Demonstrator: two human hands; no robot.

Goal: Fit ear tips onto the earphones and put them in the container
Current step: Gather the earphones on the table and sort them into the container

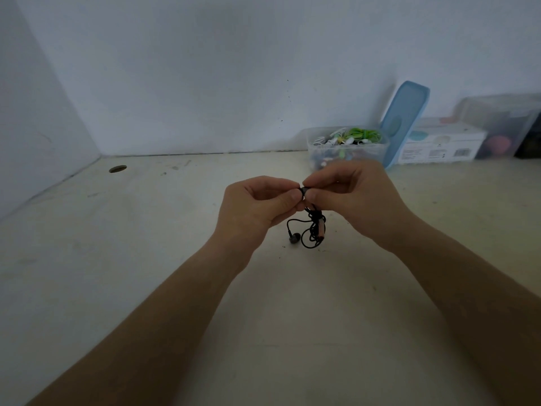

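In front of the open container (pixel 377 152), one black earbud (pixel 305 191) is pinched between the curled fingertips of the left hand (pixel 257 205) and right hand (pixel 351 197), its tip apparently being fitted, while the other earbud (pixel 295 237) is left dangling on its cable (pixel 313 230), stowing judged not yet done

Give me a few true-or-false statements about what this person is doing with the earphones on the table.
1. The left hand and right hand pinch one black earbud between them. True.
2. The second earbud sits below the hands on its cable. True.
3. The clear container is closed with its blue lid. False: the lid leans against the wall beside the open container.
4. The container is empty. False: it holds white and green earphones.
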